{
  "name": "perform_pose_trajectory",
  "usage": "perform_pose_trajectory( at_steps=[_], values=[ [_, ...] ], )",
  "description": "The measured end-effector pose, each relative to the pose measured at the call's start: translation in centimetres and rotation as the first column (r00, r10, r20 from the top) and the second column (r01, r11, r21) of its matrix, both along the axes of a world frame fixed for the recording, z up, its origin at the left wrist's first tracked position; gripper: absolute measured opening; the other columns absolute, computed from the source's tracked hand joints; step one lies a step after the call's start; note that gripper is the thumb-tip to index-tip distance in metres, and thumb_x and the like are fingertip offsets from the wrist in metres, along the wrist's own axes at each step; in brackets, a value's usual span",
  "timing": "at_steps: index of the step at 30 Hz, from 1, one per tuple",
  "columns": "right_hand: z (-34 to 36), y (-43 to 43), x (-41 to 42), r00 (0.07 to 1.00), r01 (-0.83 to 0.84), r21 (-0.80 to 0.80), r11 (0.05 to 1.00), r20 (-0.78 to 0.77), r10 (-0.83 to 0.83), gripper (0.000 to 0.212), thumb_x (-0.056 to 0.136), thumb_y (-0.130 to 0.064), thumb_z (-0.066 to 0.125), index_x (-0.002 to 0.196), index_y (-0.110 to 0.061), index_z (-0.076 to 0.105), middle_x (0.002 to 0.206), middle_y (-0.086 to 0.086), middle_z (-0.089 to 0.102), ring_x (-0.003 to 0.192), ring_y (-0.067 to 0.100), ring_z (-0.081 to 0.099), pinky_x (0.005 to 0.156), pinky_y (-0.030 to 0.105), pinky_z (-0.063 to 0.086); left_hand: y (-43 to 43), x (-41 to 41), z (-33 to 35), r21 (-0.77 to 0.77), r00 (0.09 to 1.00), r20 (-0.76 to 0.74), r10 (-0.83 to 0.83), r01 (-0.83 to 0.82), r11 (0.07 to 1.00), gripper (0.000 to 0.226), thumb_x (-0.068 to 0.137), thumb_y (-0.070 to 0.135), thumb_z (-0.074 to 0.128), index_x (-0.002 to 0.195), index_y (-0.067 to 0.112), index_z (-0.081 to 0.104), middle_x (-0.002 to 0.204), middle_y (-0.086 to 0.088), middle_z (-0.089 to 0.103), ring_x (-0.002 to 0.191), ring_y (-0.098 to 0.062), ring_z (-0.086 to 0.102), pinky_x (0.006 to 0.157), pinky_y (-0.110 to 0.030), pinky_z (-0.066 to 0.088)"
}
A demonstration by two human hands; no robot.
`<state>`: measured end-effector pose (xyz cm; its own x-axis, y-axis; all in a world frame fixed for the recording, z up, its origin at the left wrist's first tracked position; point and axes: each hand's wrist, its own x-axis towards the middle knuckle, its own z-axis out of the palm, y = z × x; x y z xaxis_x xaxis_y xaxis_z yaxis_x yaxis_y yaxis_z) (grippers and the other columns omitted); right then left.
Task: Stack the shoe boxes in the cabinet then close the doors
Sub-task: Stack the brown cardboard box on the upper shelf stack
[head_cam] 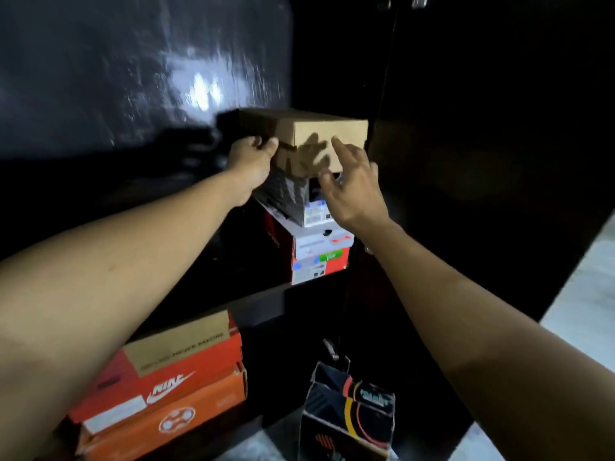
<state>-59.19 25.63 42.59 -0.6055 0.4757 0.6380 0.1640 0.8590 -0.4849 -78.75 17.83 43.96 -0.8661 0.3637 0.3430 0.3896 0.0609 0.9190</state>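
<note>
A brown cardboard shoe box (319, 134) sits on top of a stack inside the dark cabinet. Below it are a black-and-white box (293, 201) and a red-and-white box (319, 257), resting on a shelf (233, 294). My left hand (253, 158) grips the brown box's left side. My right hand (352, 188) hovers just in front of the box's front face, fingers spread and straight, casting a shadow on it. Whether its fingertips touch the box I cannot tell.
A red Nike box (173, 371) lies on an orange box (173, 417) at lower left. A dark patterned box (349, 410) stands on the floor at bottom centre. A glossy black cabinet door (133, 68) hangs open on the left; pale floor (585, 294) shows right.
</note>
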Motion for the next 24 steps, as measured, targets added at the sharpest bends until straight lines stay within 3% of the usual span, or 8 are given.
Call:
perform_pose_trajectory(
  at_steps=[2, 6, 8, 11, 13, 18, 21, 24],
  values=[
    [-1.2, -0.6, 2.4, 1.000, -0.019, -0.004, 1.000, -0.008, 0.019, 0.062, 0.099, -0.032, 0.049, 0.157, -0.021, 0.027, 0.155, 0.004, 0.032, 0.135, 0.031, 0.034, 0.109, 0.044, 0.036, -1.8, 2.4, -1.3, -0.029, 0.991, -0.105, 0.082, -0.086, 0.996, 0.053, 0.094, 0.043, 0.064, 0.135, 0.010, 0.058, 0.133, -0.006, 0.063, 0.122, -0.020, 0.059, 0.104, -0.026, 0.045],
    [-3.7, -3.0, 8.7, 0.998, -0.039, -0.036, 0.999, -0.053, 0.037, 0.065, 0.096, -0.029, 0.055, 0.155, -0.017, 0.031, 0.149, 0.006, 0.037, 0.134, 0.025, 0.041, 0.111, 0.036, 0.038, -7.7, 9.0, -4.4, -0.068, 0.951, -0.227, 0.209, -0.230, 0.971, 0.059, 0.081, 0.052, 0.066, 0.125, 0.014, 0.065, 0.126, -0.008, 0.066, 0.116, -0.023, 0.063, 0.103, -0.034, 0.048],
    [-5.3, -4.6, 13.0, 0.998, -0.031, -0.062, 0.998, -0.063, 0.027, 0.063, 0.096, -0.028, 0.057, 0.153, -0.015, 0.034, 0.145, 0.006, 0.040, 0.131, 0.021, 0.046, 0.107, 0.027, 0.038, -10.8, 13.7, -6.4, -0.102, 0.939, -0.273, 0.207, -0.243, 0.965, 0.054, 0.083, 0.047, 0.068, 0.126, 0.015, 0.065, 0.125, -0.008, 0.066, 0.116, -0.023, 0.062, 0.103, -0.033, 0.048],
    [-9.1, -7.6, 19.8, 0.997, -0.071, -0.149, 0.986, -0.047, 0.065, 0.062, 0.095, -0.028, 0.061, 0.150, -0.014, 0.039, 0.142, 0.008, 0.043, 0.123, 0.023, 0.053, 0.105, 0.035, 0.046, -15.6, 21.0, -10.7, -0.165, 0.935, -0.293, 0.198, -0.254, 0.953, 0.047, 0.087, 0.035, 0.072, 0.127, 0.011, 0.064, 0.126, -0.011, 0.065, 0.116, -0.024, 0.061, 0.101, -0.031, 0.047],
    [-12.4, -9.4, 24.2, 0.999, -0.040, -0.216, 0.976, 0.010, 0.043, 0.062, 0.095, -0.031, 0.062, 0.150, -0.015, 0.039, 0.143, 0.008, 0.042, 0.116, 0.027, 0.058, 0.103, 0.040, 0.048, -18.5, 25.2, -14.8, -0.237, 0.964, -0.203, 0.172, -0.218, 0.947, 0.049, 0.087, 0.037, 0.073, 0.128, 0.013, 0.063, 0.127, -0.009, 0.065, 0.115, -0.025, 0.062, 0.099, -0.032, 0.048],
    [-24.0, -13.5, 33.5, 0.975, 0.079, -0.420, 0.904, 0.220, 0.017, 0.058, 0.096, -0.031, 0.063, 0.147, -0.015, 0.043, 0.136, 0.008, 0.049, 0.105, 0.024, 0.061, 0.093, 0.038, 0.050, -24.4, 33.5, -26.7, -0.443, 0.998, 0.008, 0.060, -0.051, 0.895, 0.052, 0.086, 0.037, 0.074, 0.131, 0.015, 0.059, 0.129, -0.007, 0.062, 0.120, -0.026, 0.058, 0.101, -0.035, 0.045],
    [-32.3, -16.6, 37.9, 0.935, 0.188, -0.548, 0.815, 0.353, 0.021, 0.046, 0.092, -0.023, 0.066, 0.135, -0.010, 0.055, 0.129, 0.014, 0.060, 0.112, 0.028, 0.062, 0.090, 0.035, 0.051, -27.6, 37.4, -33.3, -0.542, 0.992, 0.110, 0.058, 0.011, 0.840, 0.059, 0.084, 0.035, 0.077, 0.135, 0.013, 0.056, 0.131, -0.010, 0.060, 0.120, -0.028, 0.057, 0.098, -0.035, 0.046],
    [-38.7, -20.3, 40.7, 0.907, 0.269, -0.634, 0.725, 0.420, 0.031, 0.026, 0.091, -0.021, 0.067, 0.114, -0.011, 0.061, 0.112, 0.009, 0.070, 0.095, 0.025, 0.067, 0.077, 0.029, 0.048, -30.7, 39.8, -38.6, -0.566, 0.961, 0.258, 0.096, 0.070, 0.822, 0.076, 0.078, 0.038, 0.083, 0.141, 0.012, 0.049, 0.135, -0.009, 0.057, 0.120, -0.027, 0.057, 0.095, -0.033, 0.048]
  ],
)
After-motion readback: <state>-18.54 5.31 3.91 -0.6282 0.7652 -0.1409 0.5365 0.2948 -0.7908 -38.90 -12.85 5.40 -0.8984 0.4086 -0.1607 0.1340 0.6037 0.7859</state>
